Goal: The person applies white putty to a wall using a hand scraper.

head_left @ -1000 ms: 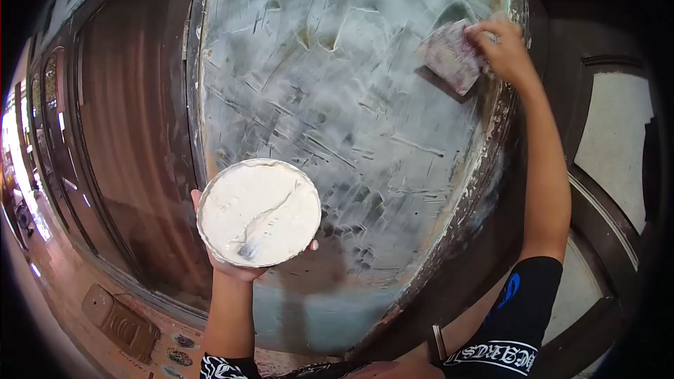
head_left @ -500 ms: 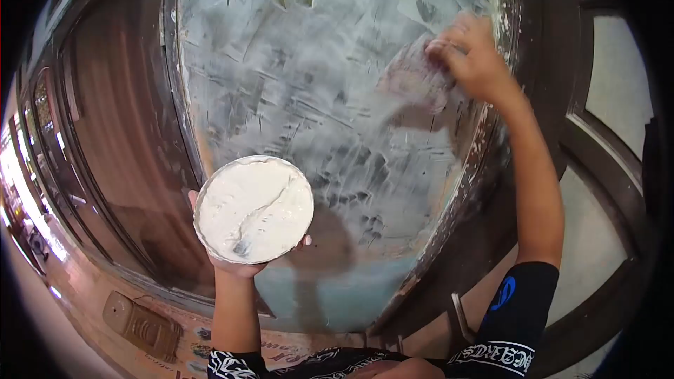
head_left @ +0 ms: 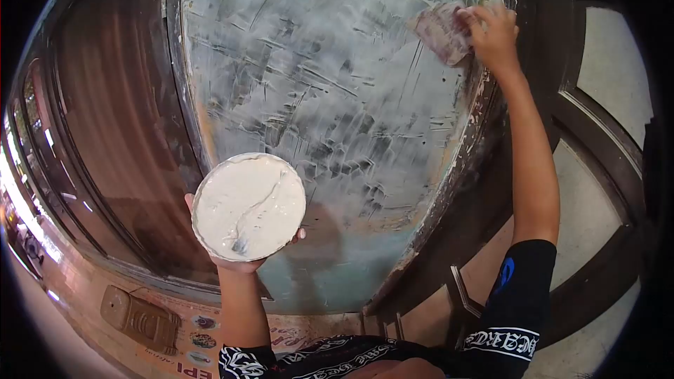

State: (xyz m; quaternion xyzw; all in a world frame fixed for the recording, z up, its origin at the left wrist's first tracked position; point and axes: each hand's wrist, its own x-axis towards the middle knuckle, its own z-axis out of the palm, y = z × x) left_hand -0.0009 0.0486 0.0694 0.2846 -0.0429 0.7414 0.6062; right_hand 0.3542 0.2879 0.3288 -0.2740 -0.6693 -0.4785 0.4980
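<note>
My left hand (head_left: 242,264) is wrapped under a round container (head_left: 249,207) filled with white paste, which has a groove across its surface. Up at the right edge of a grey-green panel (head_left: 316,119), my right hand (head_left: 491,31) grips a flat, paste-smeared scraper (head_left: 444,34) against the surface. Its fingers are closed on the scraper's edge and slightly blurred. White streaks and darker patches cover much of the panel; its lower part is plain green.
Dark brown panelling (head_left: 112,112) stands at the left. A dark frame with pale panels (head_left: 597,217) is at the right. On the printed floor covering (head_left: 281,330) lies a brown plastic object (head_left: 140,319) at the lower left.
My right hand and the scraper have moved up and to the right along the panel. The container in my left hand has shifted slightly left.
</note>
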